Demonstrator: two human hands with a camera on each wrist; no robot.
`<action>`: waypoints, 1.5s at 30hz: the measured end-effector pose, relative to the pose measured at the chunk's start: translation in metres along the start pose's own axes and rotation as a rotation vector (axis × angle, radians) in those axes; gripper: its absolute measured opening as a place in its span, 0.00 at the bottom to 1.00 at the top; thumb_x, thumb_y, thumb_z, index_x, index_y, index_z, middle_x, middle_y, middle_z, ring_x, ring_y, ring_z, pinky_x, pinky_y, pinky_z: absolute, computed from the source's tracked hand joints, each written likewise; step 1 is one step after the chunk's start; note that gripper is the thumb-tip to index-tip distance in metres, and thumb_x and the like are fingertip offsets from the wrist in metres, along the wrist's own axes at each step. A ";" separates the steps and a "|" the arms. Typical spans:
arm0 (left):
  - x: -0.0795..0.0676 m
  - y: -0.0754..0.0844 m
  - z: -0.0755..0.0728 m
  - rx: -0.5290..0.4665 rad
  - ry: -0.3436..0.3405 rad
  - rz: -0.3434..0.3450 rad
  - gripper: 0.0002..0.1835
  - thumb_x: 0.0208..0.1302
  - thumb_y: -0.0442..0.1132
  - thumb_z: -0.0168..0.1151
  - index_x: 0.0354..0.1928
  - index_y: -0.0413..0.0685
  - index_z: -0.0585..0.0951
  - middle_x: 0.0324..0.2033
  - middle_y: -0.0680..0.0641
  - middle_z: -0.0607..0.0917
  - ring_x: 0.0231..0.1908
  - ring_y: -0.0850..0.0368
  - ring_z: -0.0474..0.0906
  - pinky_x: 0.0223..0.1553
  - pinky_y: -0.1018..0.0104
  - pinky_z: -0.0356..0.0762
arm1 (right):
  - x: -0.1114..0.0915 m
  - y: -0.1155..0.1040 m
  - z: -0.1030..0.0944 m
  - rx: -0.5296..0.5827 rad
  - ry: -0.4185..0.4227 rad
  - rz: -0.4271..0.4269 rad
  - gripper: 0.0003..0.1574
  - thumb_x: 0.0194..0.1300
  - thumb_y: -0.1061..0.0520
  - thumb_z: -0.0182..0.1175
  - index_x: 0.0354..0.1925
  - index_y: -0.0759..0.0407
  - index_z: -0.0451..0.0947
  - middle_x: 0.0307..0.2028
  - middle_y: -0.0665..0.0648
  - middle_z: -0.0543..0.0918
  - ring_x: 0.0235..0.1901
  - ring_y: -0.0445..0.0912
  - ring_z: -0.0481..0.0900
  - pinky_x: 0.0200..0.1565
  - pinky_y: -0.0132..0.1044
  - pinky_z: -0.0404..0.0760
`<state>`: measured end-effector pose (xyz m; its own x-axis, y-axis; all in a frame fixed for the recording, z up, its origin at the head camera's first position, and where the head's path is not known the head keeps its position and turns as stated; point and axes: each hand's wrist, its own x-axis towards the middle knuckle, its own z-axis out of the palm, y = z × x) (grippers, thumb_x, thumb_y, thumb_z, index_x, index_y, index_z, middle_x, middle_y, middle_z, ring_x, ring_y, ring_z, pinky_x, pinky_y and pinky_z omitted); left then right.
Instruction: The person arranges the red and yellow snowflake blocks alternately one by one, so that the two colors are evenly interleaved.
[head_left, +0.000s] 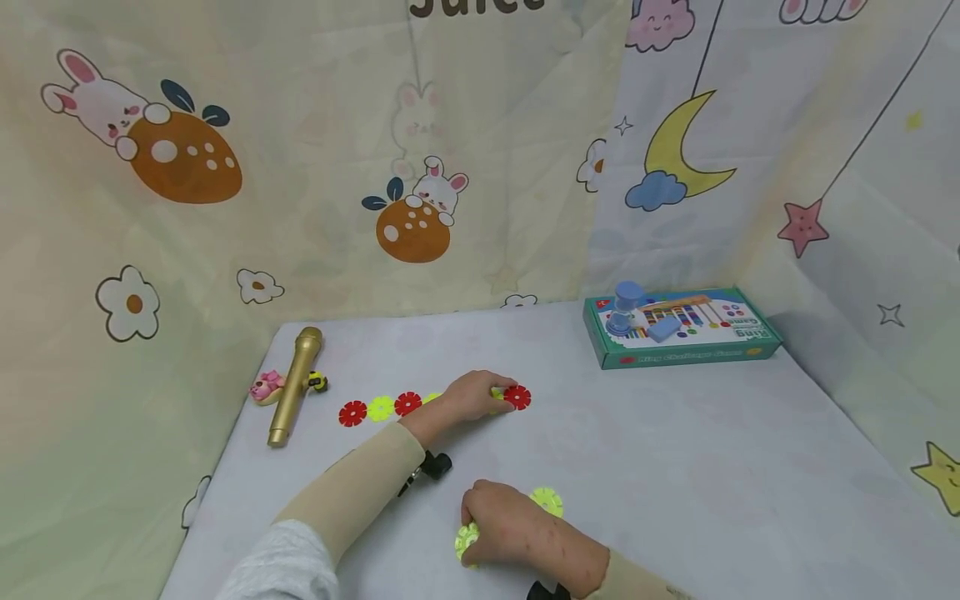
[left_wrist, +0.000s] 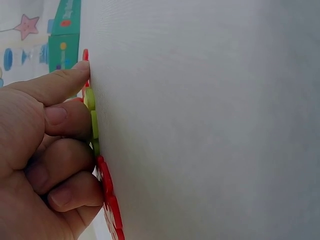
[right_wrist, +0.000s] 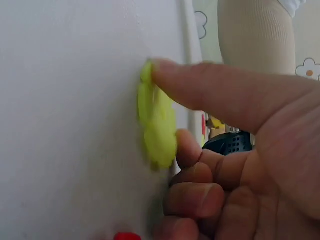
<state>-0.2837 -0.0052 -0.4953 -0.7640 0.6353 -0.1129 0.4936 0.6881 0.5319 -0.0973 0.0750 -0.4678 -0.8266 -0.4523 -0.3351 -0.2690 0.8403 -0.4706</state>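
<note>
A row of flower-shaped notched interlocking discs, red and yellow-green, lies across the table. Its left end is a red disc [head_left: 352,413], and the forearm hides part of the middle. At the right end my left hand [head_left: 471,396] pinches a red disc [head_left: 519,397] at its edge. In the left wrist view, the curled fingers rest against the yellow-green disc [left_wrist: 94,120] beside it. Nearer me, my right hand [head_left: 504,525] pinches a yellow-green disc [right_wrist: 160,125] upright between thumb and fingers. Another yellow-green disc [head_left: 547,501] lies just beyond that hand, partly hidden by it.
A gold microphone [head_left: 295,387] lies at the left table edge, with a pink figure [head_left: 267,387] and a small bee figure [head_left: 318,382] beside it. A green game box [head_left: 682,327] sits at the back right with a blue-capped sand timer [head_left: 626,308] on it.
</note>
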 end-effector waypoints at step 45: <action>-0.002 0.011 -0.005 0.050 -0.034 -0.045 0.27 0.58 0.53 0.64 0.61 0.63 0.75 0.56 0.56 0.77 0.55 0.57 0.70 0.52 0.57 0.71 | 0.036 0.165 -0.085 0.348 0.451 0.297 0.27 0.55 0.54 0.69 0.53 0.59 0.76 0.28 0.56 0.71 0.29 0.48 0.68 0.29 0.38 0.67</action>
<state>-0.2789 -0.0005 -0.4855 -0.7718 0.6142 -0.1646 0.4800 0.7325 0.4827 -0.2130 0.2233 -0.4885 -0.9883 0.0181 -0.1514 0.1165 0.7300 -0.6734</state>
